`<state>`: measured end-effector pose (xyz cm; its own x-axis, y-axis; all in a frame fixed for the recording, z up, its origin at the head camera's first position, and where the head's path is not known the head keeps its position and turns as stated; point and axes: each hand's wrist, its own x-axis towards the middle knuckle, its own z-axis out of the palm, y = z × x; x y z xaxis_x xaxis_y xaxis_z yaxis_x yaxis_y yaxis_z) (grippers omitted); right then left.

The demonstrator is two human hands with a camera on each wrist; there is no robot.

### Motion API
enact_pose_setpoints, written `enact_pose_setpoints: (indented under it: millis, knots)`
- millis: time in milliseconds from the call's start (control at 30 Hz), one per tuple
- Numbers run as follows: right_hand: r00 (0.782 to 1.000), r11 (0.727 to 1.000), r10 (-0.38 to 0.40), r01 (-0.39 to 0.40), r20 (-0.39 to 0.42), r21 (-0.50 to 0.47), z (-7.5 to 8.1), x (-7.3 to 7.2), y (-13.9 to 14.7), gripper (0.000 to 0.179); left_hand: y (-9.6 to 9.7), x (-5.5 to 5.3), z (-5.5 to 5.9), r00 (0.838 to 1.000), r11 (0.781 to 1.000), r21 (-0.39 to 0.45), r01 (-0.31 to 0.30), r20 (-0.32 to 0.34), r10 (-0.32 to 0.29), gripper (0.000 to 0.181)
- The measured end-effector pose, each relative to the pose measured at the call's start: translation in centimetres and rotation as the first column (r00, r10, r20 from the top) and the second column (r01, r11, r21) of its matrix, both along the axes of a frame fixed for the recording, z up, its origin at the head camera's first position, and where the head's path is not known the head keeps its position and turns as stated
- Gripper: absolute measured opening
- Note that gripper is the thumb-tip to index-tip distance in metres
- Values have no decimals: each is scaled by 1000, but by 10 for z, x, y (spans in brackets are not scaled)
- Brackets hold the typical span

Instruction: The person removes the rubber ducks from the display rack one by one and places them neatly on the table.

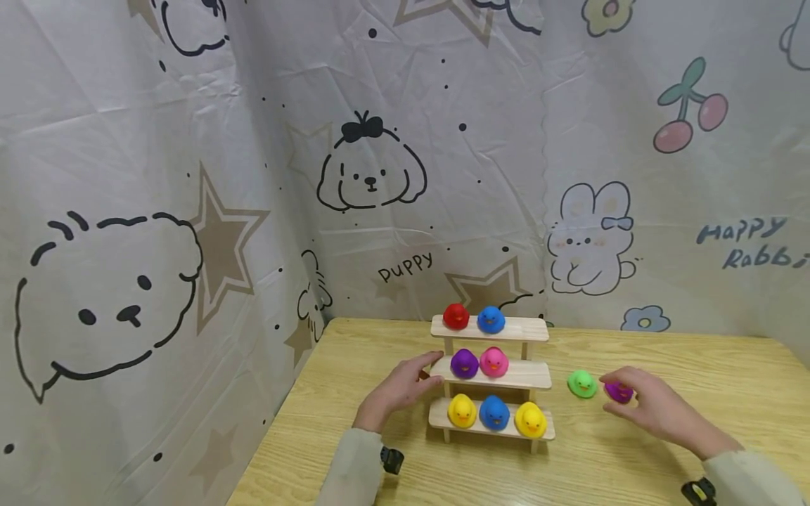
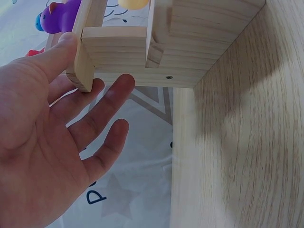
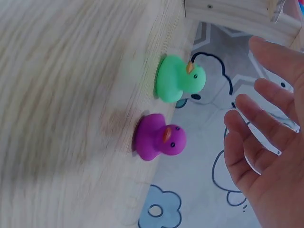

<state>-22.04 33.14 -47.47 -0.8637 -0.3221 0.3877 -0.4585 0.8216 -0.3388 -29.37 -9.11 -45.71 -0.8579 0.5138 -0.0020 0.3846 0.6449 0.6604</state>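
Observation:
At the left end of the three-tier wooden display shelf (image 1: pixel 531 376), my left hand (image 1: pixel 397 388) holds the middle board, thumb on one side and a finger behind it. The other fingers spread loosely in the left wrist view. On the right, my right hand (image 1: pixel 658 409) hovers by a magenta rubber duck (image 1: pixel 620 393), thumb and fingers apart and holding nothing. In the right wrist view that duck sits on the table beside a green rubber duck (image 3: pixel 172 80), with a gap between ducks and fingers.
On the top tier sit a red duck (image 1: pixel 455 317) and a blue duck (image 1: pixel 491 320). The middle tier bears a purple duck (image 1: pixel 465 364) and a pink duck (image 1: pixel 494 362). Two yellow ducks flank a blue duck (image 1: pixel 494 413) below. A printed curtain (image 1: pixel 493 183) hangs behind the table (image 1: pixel 373 344).

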Motion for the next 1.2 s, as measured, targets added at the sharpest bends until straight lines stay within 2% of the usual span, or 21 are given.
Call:
enact_pose_setpoints:
  millis: [133,400,600,1200]
  knots:
    - [1000,1000,26,-26,0,-5,2,3,-7,40,0,0,-1,1000,1000,-5,-5,2,5,52]
    - [996,1000,11,-10,84,-9,6,8,-20,34,-1,-2,-1,1000,1000,-11,-4,-7,4,52]
    - [998,997,58,-56,37,-47,5,12,-32,31,-1,-1,0,1000,1000,-8,-4,-4,4,52]
    - [984,984,172,-173,-38,-41,2,21,-67,40,0,-1,1,1000,1000,-11,12,-18,-12,53]
